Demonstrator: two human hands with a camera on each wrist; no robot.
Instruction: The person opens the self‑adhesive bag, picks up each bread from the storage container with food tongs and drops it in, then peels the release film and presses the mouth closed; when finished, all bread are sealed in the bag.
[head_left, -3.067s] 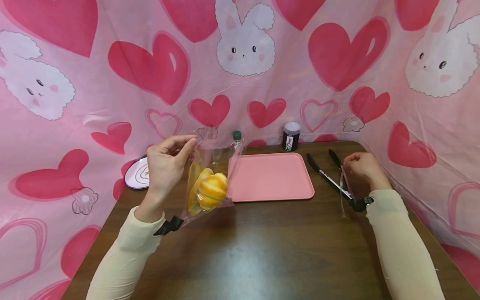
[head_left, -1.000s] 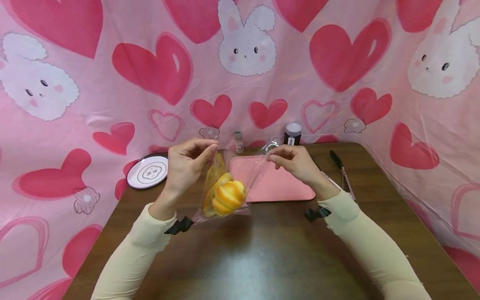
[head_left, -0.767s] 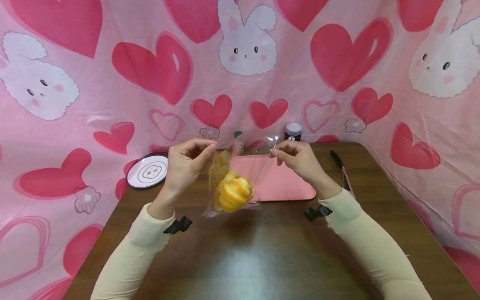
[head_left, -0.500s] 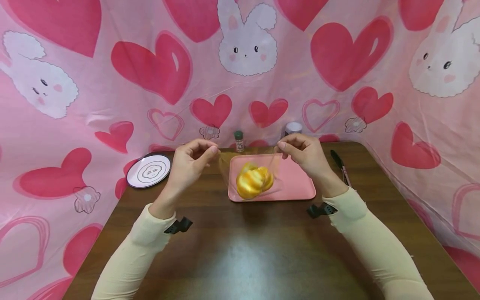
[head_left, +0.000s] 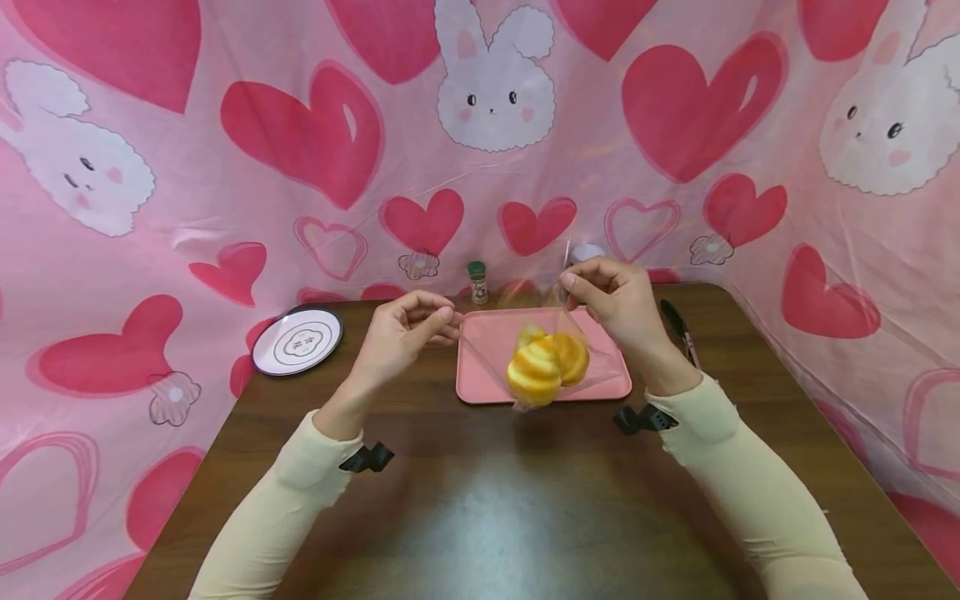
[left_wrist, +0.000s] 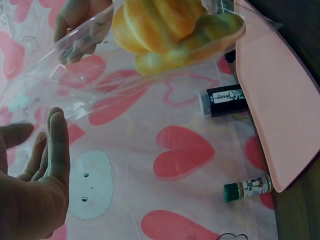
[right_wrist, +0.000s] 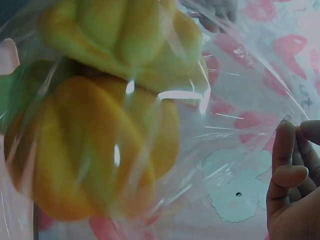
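A clear plastic bag [right_wrist: 240, 120] hangs with ridged golden bread rolls [head_left: 543, 367] inside, overlapping the pink tray [head_left: 480, 379] in the head view. My right hand [head_left: 618, 300] pinches the bag's upper edge between thumb and fingertips, on the bag's right. Left of the bag is my left hand [head_left: 405, 333], fingertips right by the bag's other edge. In the left wrist view, the thumb [left_wrist: 17, 134] and straight fingers [left_wrist: 59, 145] of that hand stand apart, with a gap between them.
A round white plate [head_left: 297, 342] with a dark rim lies at the back left. Behind the tray stand a green-capped shaker bottle [head_left: 477, 283] and a dark jar [left_wrist: 225, 101] with a pale lid. Black-handled tongs [head_left: 678, 329] lie on the right, partly behind my right arm.
My right hand came from the tongs' side to the bag and pinched its edge. The bag swung right, over the tray. My left hand has just lowered slightly and its fingers have parted.
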